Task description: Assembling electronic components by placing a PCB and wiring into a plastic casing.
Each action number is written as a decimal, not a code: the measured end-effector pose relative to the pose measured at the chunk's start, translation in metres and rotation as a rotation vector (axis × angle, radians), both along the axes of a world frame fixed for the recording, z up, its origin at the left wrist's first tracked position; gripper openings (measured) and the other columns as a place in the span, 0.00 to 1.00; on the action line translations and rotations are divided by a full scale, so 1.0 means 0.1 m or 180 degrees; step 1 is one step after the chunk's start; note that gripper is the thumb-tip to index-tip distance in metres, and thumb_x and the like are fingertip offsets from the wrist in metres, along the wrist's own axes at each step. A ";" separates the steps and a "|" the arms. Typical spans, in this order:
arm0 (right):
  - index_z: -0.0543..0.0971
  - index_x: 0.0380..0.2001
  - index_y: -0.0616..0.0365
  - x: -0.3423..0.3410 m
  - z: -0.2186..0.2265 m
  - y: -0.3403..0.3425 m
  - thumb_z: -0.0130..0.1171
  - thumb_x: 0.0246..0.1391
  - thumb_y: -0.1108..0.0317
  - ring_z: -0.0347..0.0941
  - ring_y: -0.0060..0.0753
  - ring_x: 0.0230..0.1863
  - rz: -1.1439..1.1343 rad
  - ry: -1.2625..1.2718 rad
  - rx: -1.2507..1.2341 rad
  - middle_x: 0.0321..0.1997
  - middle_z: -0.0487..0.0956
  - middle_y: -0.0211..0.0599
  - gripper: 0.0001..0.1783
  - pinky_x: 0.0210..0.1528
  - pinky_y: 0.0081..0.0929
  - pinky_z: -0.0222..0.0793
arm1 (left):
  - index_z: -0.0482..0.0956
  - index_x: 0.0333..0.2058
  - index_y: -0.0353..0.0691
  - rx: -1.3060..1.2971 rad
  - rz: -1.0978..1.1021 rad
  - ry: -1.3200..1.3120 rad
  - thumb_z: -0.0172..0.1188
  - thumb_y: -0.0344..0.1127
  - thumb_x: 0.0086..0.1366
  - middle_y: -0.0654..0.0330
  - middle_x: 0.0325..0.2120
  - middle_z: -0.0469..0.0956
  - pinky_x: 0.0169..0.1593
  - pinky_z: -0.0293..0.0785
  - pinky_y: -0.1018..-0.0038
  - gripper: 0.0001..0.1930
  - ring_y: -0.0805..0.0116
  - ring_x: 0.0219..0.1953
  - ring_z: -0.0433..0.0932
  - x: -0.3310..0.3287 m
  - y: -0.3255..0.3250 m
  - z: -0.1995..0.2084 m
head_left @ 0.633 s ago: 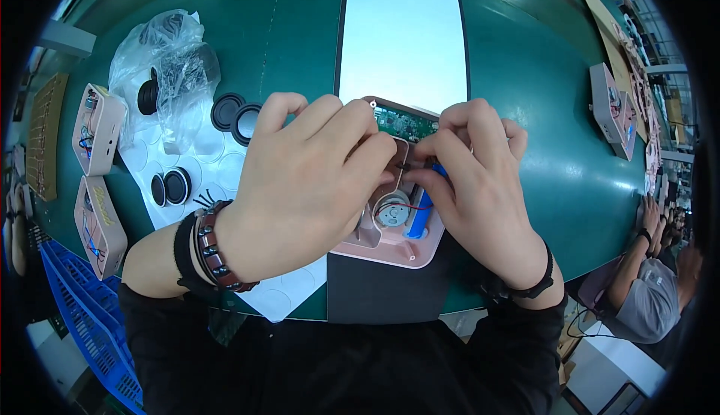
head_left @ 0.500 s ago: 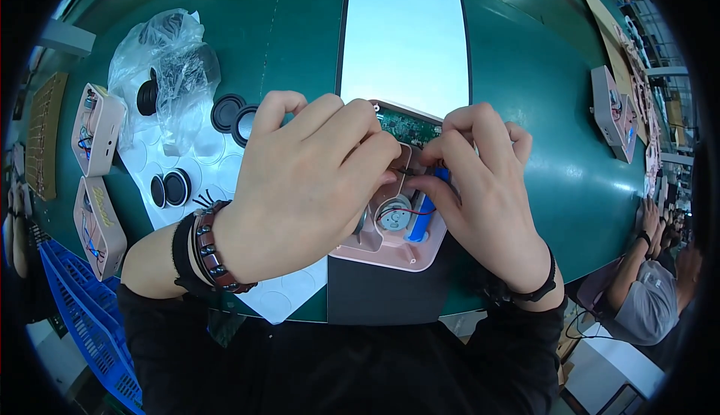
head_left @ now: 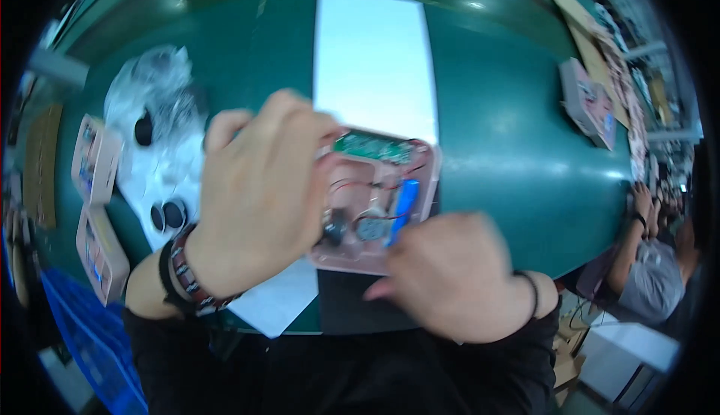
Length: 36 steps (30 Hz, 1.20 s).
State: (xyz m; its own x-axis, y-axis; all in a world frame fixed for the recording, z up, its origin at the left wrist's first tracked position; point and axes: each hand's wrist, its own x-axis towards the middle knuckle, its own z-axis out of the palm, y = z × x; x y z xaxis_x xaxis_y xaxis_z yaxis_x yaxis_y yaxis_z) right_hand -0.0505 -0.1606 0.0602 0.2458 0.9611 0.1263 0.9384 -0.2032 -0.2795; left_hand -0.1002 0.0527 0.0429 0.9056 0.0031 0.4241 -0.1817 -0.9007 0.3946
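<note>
In front of me lies a pink plastic housing (head_left: 429, 190) with its inside facing up. Inside it are a green circuit board (head_left: 375, 147) along the far wall, a blue battery-like block (head_left: 404, 206) on the right, a round silvery part (head_left: 371, 227) and thin red and black wires. My left hand (head_left: 259, 197) is closed around the housing's left side, covering that wall. My right hand (head_left: 461, 276) is at the near right corner, overlapping it, back upward with the thumb pointing left. Motion smears it, and its fingers are mostly hidden.
A bright white panel (head_left: 375, 62) lies beyond the housing; a black mat (head_left: 352, 306) is under its near side. To the left are clear plastic bags (head_left: 161, 77), black round parts (head_left: 174, 212), and two pink housings (head_left: 105, 257). Another housing (head_left: 589, 104) stands far right, near a co-worker (head_left: 651, 284).
My right hand has left the wires inside and moved down to the near right corner. My left hand has shifted left, onto the housing's side. The view has shifted and blurred.
</note>
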 end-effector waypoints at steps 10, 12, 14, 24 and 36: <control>0.74 0.23 0.55 -0.06 -0.39 -0.21 0.59 0.45 0.66 0.65 0.28 0.32 -0.0047 -0.0905 0.0652 0.29 0.66 0.30 0.06 0.32 0.25 0.60 | 0.76 0.38 0.42 0.0403 -0.3176 0.1658 0.62 0.38 0.54 0.63 0.39 0.78 0.42 0.68 0.67 0.13 0.65 0.37 0.77 -0.49 -0.27 0.19; 0.73 0.23 0.54 0.02 -0.31 -0.37 0.60 0.43 0.68 0.66 0.29 0.31 -0.0260 -0.0667 0.0928 0.29 0.67 0.31 0.05 0.32 0.26 0.61 | 0.76 0.39 0.41 0.0813 -0.3165 0.1862 0.61 0.36 0.54 0.62 0.39 0.77 0.41 0.66 0.71 0.13 0.67 0.37 0.76 -0.46 -0.23 0.16; 0.73 0.23 0.54 0.11 -0.29 -0.66 0.62 0.40 0.71 0.68 0.33 0.31 -0.0780 -0.0683 0.0911 0.28 0.69 0.32 0.07 0.31 0.30 0.62 | 0.76 0.39 0.40 0.1010 -0.3117 0.1922 0.60 0.36 0.54 0.61 0.39 0.77 0.40 0.66 0.72 0.13 0.68 0.37 0.75 -0.44 -0.23 0.13; 0.75 0.27 0.60 0.39 -0.73 -2.48 0.59 0.42 0.76 0.70 0.46 0.35 -0.3527 -0.1827 0.0130 0.31 0.72 0.40 0.06 0.34 0.40 0.68 | 0.74 0.49 0.43 0.1146 -0.3035 0.1840 0.62 0.42 0.59 0.62 0.51 0.74 0.44 0.68 0.70 0.20 0.68 0.44 0.75 -0.41 -0.22 0.00; 0.76 0.37 0.58 1.31 -0.44 -2.93 0.66 0.39 0.71 0.72 0.49 0.42 -0.3592 -0.2771 -0.0367 0.38 0.74 0.44 0.17 0.40 0.43 0.67 | 0.75 0.40 0.44 0.1129 -0.1670 0.1470 0.65 0.40 0.54 0.63 0.33 0.75 0.39 0.68 0.67 0.16 0.63 0.36 0.77 -0.54 0.08 0.32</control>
State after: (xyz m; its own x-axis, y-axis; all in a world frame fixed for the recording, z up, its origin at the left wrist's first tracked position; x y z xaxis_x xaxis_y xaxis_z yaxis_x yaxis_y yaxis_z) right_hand 0.0803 -0.4537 0.0164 0.7582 0.3217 0.5672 0.1228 -0.9247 0.3603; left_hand -0.1537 0.0605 0.0752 0.8361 -0.5392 -0.1005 -0.5059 -0.8289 0.2386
